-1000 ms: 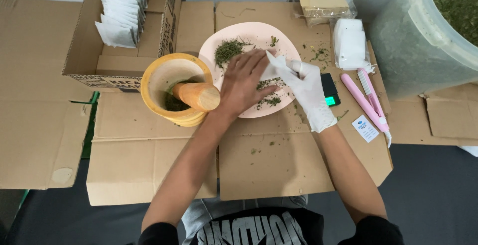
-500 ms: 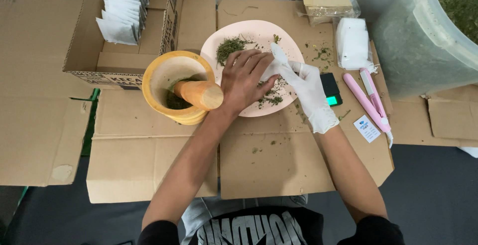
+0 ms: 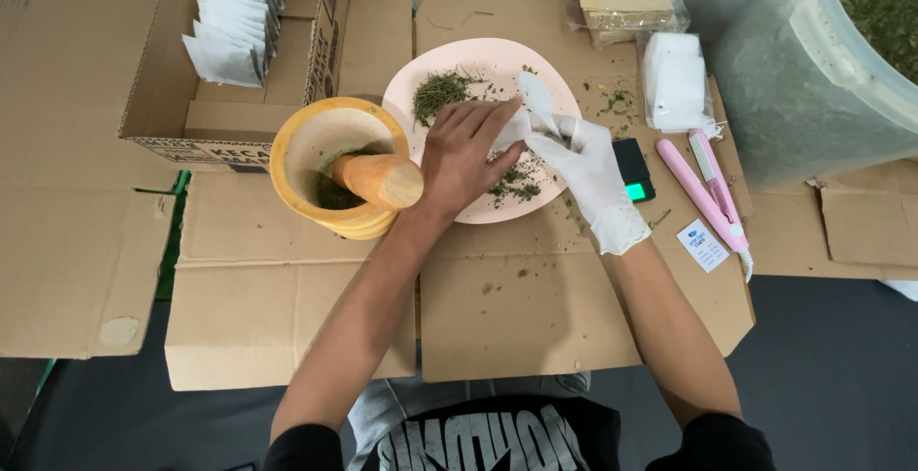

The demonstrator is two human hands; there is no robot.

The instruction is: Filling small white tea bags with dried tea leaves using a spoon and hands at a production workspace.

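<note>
Near the centre of the frame both hands meet over a round pale pink plate that lies on flattened brown cardboard sheets; the bare left hand rests fingers-down on the plate's middle, its fingertips pinching one edge of a small white paper sachet; the right hand, in a white glove, holds the sachet's other side, so the sachet stands between the two hands with its top pointing toward the upper edge of the frame (whether its mouth is open cannot be told). Dried green chopped herb sits in a small heap on the plate's upper left part, and more of it is scattered under and below the hands.

Just left of the plate, touching its rim, stands a yellow wooden mortar with a wooden pestle leaning inside it over dark green crushed leaf; in the upper left an open cardboard box holds a row of white sachets. Right of the gloved hand lies a small black scale with a green lit display; further right a pink handheld sealer; above it a stack of white sachets in clear wrap; a large translucent bucket fills the upper right corner.
</note>
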